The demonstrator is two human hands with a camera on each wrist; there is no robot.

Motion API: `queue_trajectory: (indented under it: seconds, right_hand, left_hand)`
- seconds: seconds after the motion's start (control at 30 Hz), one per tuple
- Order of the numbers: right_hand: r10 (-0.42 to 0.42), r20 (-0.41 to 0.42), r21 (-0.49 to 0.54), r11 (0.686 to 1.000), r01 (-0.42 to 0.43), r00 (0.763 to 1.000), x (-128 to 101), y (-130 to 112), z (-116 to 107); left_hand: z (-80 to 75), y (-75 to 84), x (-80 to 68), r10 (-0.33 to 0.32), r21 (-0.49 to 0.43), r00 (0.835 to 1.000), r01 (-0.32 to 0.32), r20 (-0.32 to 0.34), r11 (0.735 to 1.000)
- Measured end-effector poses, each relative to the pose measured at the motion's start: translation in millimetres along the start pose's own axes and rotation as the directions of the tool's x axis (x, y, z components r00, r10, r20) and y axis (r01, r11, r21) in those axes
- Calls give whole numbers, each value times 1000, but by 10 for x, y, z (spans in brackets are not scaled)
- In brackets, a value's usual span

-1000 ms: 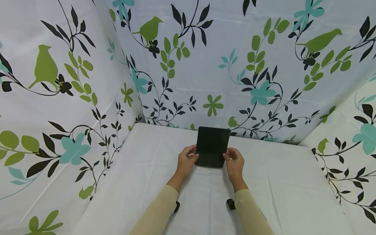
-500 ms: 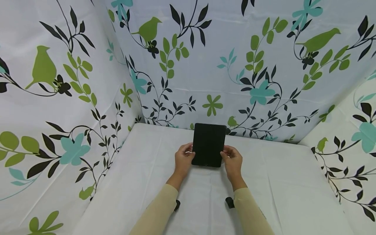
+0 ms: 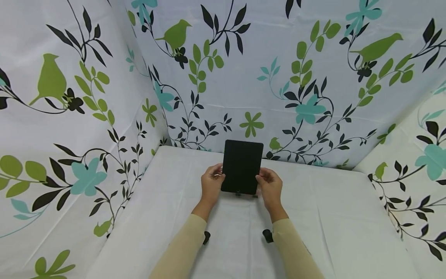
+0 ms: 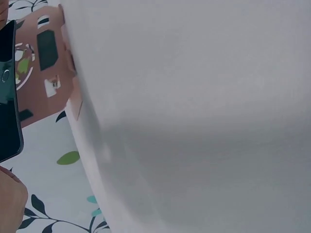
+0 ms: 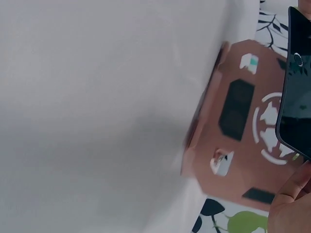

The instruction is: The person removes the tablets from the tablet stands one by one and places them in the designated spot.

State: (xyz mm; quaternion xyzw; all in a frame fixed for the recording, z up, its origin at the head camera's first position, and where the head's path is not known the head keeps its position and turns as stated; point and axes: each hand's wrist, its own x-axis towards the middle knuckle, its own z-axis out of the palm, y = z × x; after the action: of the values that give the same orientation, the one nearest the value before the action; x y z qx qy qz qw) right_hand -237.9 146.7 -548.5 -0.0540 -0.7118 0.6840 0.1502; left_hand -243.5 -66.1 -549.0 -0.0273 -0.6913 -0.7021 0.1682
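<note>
Both hands hold a black tablet (image 3: 242, 166) by its lower sides, near the far edge of the table. My left hand (image 3: 211, 188) pinches the left side, and my right hand (image 3: 271, 190) pinches the right side. The tablet's dark screen faces me, with a round home button at its lower end. Behind it, in the right wrist view, stands a copper-coloured metal tablet stand (image 5: 245, 167) with cutouts and dark pads. The left wrist view shows the same stand (image 4: 40, 92) leaning back. From the head, the tablet hides most of the stand; whether they touch I cannot tell.
A white cloth covers the table (image 3: 167, 201). Right behind the tablet, a patterned curtain (image 3: 216, 100) with leaves and birds closes off the back, and similar curtains stand at both sides. Small black devices (image 3: 268, 235) sit at the wrists.
Both hands have shifted the tablet left and farther back, tipping it more upright. Small feet of the stand now show under its lower edge.
</note>
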Motion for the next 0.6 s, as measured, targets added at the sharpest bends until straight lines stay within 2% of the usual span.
queue_trajectory:
  seconds: [0.17,0.3,0.43,0.6]
  right_hand:
    - [-3,-14,41,999,3,1000,-10,-30,116]
    - [6,-7,46,999,-5,1000,-20,-58,182]
    - [0,-3,37,999,0,1000,-31,-105,243]
    - [3,12,43,999,-4,1000,-33,-155,327]
  left_hand:
    - [-66,54,39,-16,20,1000,16,-16,1000]
    - [-91,112,50,-54,44,998,56,-43,997]
    - [-124,263,26,-94,35,994,95,-51,995]
    - [-186,422,28,-101,-3,992,101,-71,995]
